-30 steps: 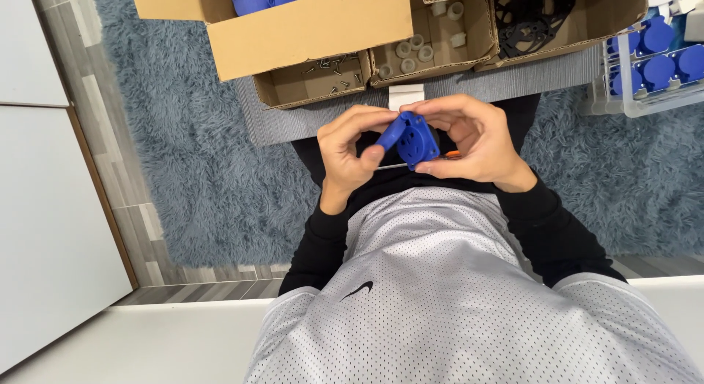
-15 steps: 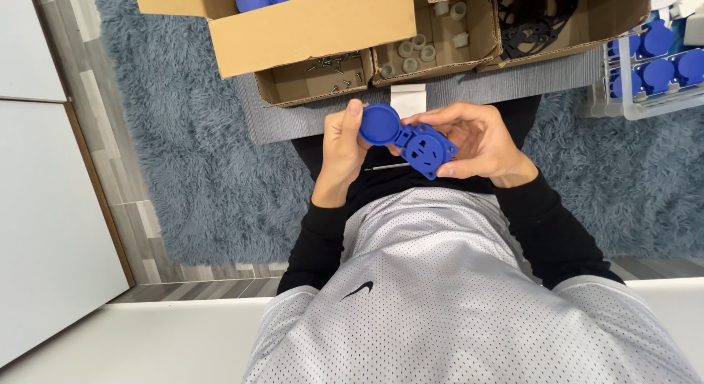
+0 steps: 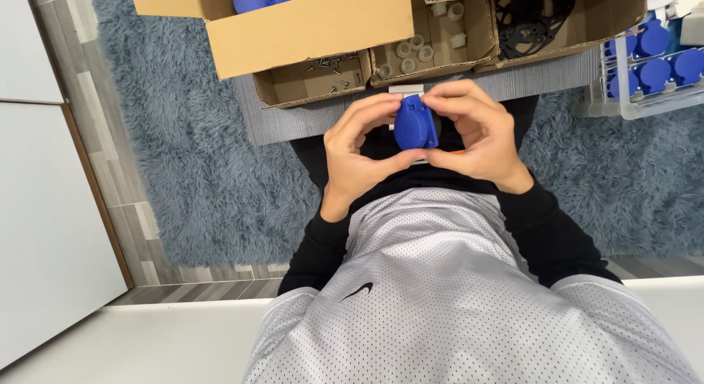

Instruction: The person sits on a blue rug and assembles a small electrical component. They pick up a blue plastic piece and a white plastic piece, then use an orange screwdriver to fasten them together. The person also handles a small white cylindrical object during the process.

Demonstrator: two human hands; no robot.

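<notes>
Head view: the person sits over a shaggy blue-grey rug (image 3: pixel 183 178) laid on a grey wood-look plank floor (image 3: pixel 110 208), with a white panel (image 3: pixel 51 230) along the left edge and a flat grey mat (image 3: pixel 308 123) under the boxes ahead. The left hand (image 3: pixel 359 153) and right hand (image 3: pixel 477 138) are both closed around one blue plastic socket housing (image 3: pixel 416 123), fingertips pinching it from above and thumbs from below, held just above the lap and in front of the black sleeves.

Beyond the hands stand cardboard boxes: one large box (image 3: pixel 315 28) holding blue parts, one low tray (image 3: pixel 308 79) of small dark screws, one compartment (image 3: pixel 433 39) with about seven pale cylindrical inserts, and one box (image 3: pixel 587 21) with black ring-shaped gaskets. At the right, a clear plastic bin (image 3: pixel 623 90) holds roughly five visible blue housings (image 3: pixel 653 68); more may lie beyond the frame.
</notes>
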